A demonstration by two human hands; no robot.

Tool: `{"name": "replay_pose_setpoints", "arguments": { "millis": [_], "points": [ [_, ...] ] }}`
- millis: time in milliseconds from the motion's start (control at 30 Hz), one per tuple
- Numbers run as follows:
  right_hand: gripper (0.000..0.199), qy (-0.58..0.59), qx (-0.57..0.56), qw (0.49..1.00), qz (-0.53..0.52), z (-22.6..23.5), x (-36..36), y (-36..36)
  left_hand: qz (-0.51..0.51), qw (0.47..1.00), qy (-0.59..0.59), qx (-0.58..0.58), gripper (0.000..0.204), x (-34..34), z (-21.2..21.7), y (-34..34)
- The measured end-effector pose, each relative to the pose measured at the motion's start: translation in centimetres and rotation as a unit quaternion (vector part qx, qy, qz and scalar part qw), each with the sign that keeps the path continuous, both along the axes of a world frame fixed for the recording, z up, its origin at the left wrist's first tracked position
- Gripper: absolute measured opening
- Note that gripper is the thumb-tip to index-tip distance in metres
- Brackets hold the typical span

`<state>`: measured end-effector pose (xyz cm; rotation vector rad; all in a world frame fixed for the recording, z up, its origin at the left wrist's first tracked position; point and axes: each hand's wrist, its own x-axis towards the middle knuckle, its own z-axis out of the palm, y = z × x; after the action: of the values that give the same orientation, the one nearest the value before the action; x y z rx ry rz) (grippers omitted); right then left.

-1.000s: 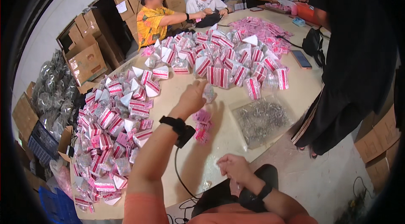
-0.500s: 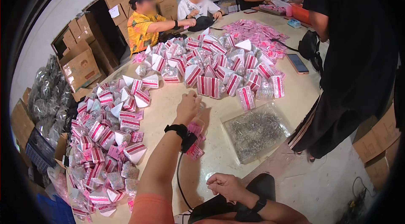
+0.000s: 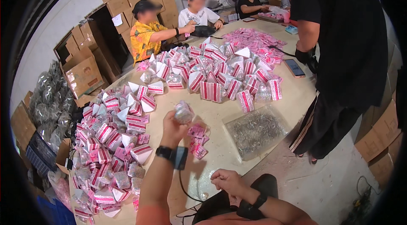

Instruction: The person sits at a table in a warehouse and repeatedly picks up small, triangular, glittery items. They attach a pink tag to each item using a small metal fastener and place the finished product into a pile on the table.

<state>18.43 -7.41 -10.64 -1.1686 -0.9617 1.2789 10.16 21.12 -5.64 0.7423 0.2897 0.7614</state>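
Note:
My left hand (image 3: 173,126) is raised over the table with its fingers closed around a small clear bag of glittery contents (image 3: 183,112). Just to the right of that wrist lie several pink cards (image 3: 198,140). My right hand (image 3: 229,182) rests low near the table's front edge, fingers curled together; whatever may be pinched in them is too small to make out. A shallow clear tray (image 3: 241,151) full of thin metal pieces sits to the right. Bagged cake-slice shapes in white, pink and red form one heap on the left (image 3: 112,140) and another farther back (image 3: 212,91).
Pink cards (image 3: 254,43) are piled at the far side, near a phone (image 3: 294,68). A person in black (image 3: 339,55) stands at the right edge; others sit across the table. Cardboard boxes (image 3: 80,76) and clear plastic bags (image 3: 44,102) stack up at left.
My left hand has come back from near the far heap and turned, now with a small clear bag in it. The right hand has hardly moved. The view has shifted slightly.

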Motion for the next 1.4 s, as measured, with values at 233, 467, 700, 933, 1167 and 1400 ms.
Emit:
{"name": "replay_pose_setpoints", "arguments": {
  "millis": [233,467,700,933,1167,1400],
  "points": [
    [0.015,-0.065,-0.007,0.998,-0.026,0.1,-1.2,-0.2,0.042,0.984,-0.114,-0.133,0.04,-7.7,3.0,-8.6],
    [0.014,-0.082,-0.016,0.996,-0.038,1.2,-1.7,-0.3,0.055,0.995,-0.067,-0.048,0.049,-12.9,0.3,-14.7],
    [0.014,-0.064,0.061,0.995,-0.044,6.3,-2.3,-0.3,0.119,0.987,0.041,0.096,0.059,-12.9,1.3,-19.5],
    [0.018,-0.272,0.188,0.942,-0.062,12.2,-4.4,-1.4,0.263,0.933,0.129,0.209,0.071,-11.1,3.5,-22.5],
    [0.02,-0.377,0.26,0.887,-0.066,13.0,-5.6,-1.0,0.265,0.934,0.109,0.215,0.076,-10.8,3.0,-22.6],
    [0.019,-0.392,0.267,0.878,-0.064,12.6,-5.4,-0.8,0.277,0.921,0.138,0.236,0.075,-10.7,2.8,-22.6]
  ]
}}
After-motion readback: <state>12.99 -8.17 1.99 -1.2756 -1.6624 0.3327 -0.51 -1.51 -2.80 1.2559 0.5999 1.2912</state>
